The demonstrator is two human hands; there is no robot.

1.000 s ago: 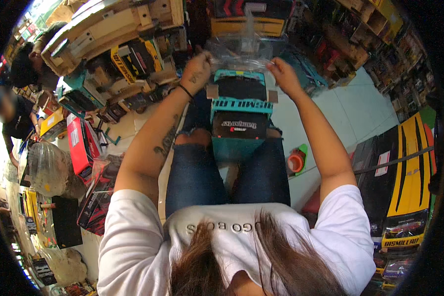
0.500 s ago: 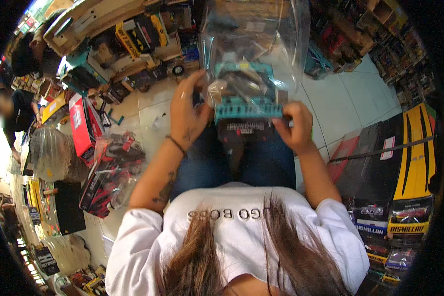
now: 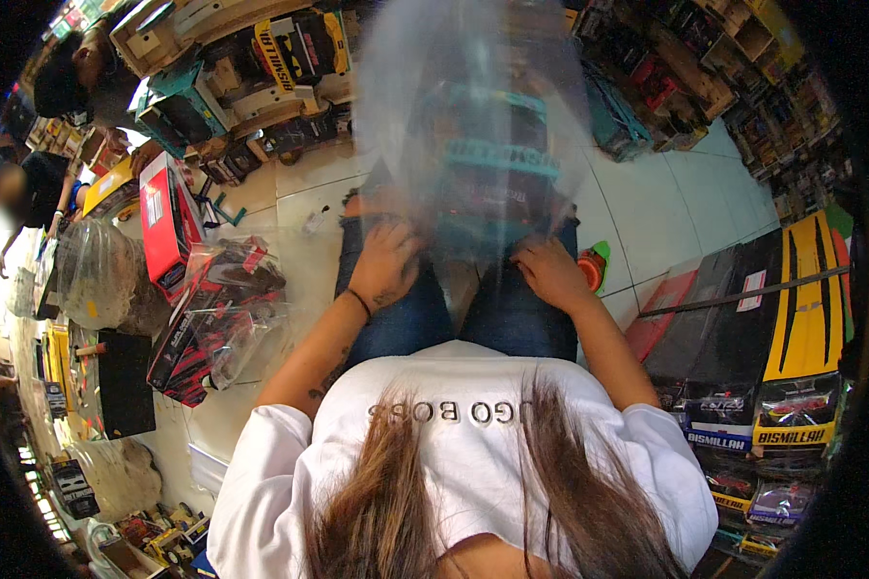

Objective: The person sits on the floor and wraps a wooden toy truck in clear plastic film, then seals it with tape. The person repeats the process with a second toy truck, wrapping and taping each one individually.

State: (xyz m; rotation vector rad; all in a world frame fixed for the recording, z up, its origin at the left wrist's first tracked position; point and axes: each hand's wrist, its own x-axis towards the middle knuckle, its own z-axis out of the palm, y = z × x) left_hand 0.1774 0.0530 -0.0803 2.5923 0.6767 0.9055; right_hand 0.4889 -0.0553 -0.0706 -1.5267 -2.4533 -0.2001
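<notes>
- Clear plastic bag [image 3: 473,125]: sitting over teal toy box [image 3: 497,183] on the lap; likely light, slippery, floppy (grip at the bottom hem).
- Left hand [image 3: 386,265], right hand [image 3: 547,270]: both pinching the bag's lower edge.

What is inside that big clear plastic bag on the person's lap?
Inside the clear plastic bag sits a teal and black box, blurred through the plastic. Both hands, the left hand and right hand, hold its lower edge. The box's contents are hidden.

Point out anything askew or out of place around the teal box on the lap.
The clear plastic bag over the teal box is blurred. Boxes lie scattered on the floor, a red box tilted among them. No visible damage.
</notes>
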